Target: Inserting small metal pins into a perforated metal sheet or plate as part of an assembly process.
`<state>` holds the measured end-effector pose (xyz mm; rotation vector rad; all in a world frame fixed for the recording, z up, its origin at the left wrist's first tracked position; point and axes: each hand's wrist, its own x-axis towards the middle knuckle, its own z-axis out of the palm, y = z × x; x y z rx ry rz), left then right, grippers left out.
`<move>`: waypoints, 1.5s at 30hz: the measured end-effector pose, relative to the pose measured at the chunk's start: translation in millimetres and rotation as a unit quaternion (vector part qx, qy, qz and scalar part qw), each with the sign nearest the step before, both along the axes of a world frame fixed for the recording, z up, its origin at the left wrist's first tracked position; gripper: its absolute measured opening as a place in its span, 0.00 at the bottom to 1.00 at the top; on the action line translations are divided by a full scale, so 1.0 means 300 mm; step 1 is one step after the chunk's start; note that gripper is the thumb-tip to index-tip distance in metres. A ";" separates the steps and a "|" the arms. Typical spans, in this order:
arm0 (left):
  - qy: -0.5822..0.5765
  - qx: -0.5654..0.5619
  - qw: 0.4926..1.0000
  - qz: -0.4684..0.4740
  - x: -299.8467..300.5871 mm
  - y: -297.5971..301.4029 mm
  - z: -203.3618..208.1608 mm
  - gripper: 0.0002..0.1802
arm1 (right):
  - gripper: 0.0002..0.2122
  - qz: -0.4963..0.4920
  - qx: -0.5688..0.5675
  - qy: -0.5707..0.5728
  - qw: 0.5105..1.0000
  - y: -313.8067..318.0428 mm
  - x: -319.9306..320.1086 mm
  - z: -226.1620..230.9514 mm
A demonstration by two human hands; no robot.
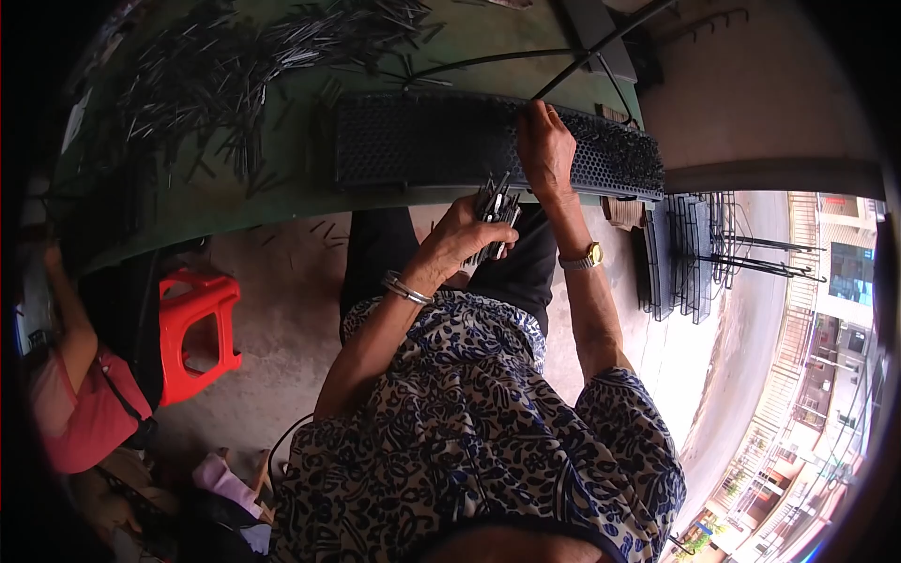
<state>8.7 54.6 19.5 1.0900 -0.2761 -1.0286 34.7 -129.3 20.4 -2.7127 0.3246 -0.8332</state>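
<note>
My left hand (pixel 458 242) is closed around a bundle of thin dark strips (pixel 496 208), whose ends stick up past the fingers, just off the table's near edge. On the table lies a long black perforated tray (pixel 422 145) with rows of small holes. My right hand (pixel 546 150) is over this tray, right of its middle, with fingers pinched together and pointing away from me. What the pinch holds, if anything, is hidden. Many dark pieces (pixel 627 150) stand upright in the tray's right end, while the holes to the left look bare.
A large loose heap of similar strips (pixel 253 80) spreads over the green table (pixel 300 202) at far left. Black metal bars (pixel 587 61) rise behind the tray. A red stool (pixel 199 328) and a person in pink (pixel 89 413) are at left. Black wire racks (pixel 694 258) stand at right.
</note>
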 end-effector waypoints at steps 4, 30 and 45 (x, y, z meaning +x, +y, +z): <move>-0.016 0.000 1.000 -0.002 -0.002 0.004 0.000 0.08 | 0.04 0.001 -0.007 -0.020 1.000 0.025 -0.015 0.014; -0.018 -0.010 0.999 -0.047 0.017 -0.008 -0.001 0.14 | 0.03 0.039 0.327 -0.005 0.944 0.000 -0.120 0.124; 0.055 0.007 0.998 -0.005 0.021 -0.038 0.005 0.05 | 0.02 0.003 0.105 -0.133 0.985 -0.031 -0.040 -0.029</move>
